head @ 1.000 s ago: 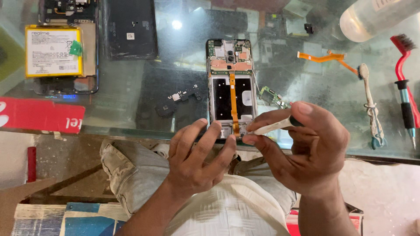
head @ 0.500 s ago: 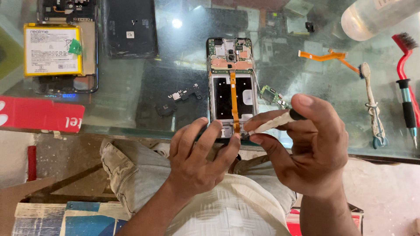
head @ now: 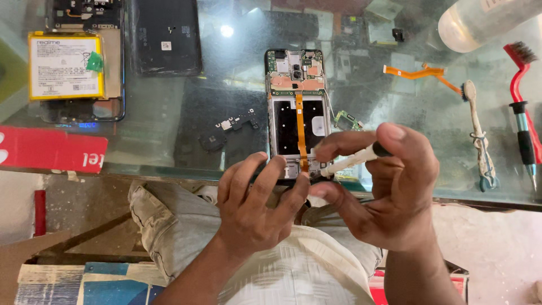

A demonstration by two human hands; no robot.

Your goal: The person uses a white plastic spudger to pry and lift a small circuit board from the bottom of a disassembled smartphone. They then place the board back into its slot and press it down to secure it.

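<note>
An opened phone frame (head: 297, 107) lies on the glass table (head: 226, 107), its circuit board exposed and an orange flex cable (head: 302, 133) running down its middle. My left hand (head: 257, 209) grips the frame's near end at the table's front edge. My right hand (head: 384, 186) pinches a thin white-tipped tool (head: 347, 162) whose tip touches the lower end of the frame, next to the flex cable.
A second opened phone with a yellow-edged battery (head: 65, 68) and a black back cover (head: 166, 36) lie at far left. Small black parts (head: 228, 129), a loose orange flex (head: 420, 72), a worn toothbrush (head: 477, 135), a red brush (head: 522, 107) and a clear bottle (head: 485, 20) surround the frame. A red box (head: 51, 149) sits at left.
Little has changed. My right hand has shifted slightly with the tool, its tip staying at the frame's lower end. My left hand keeps its grip.
</note>
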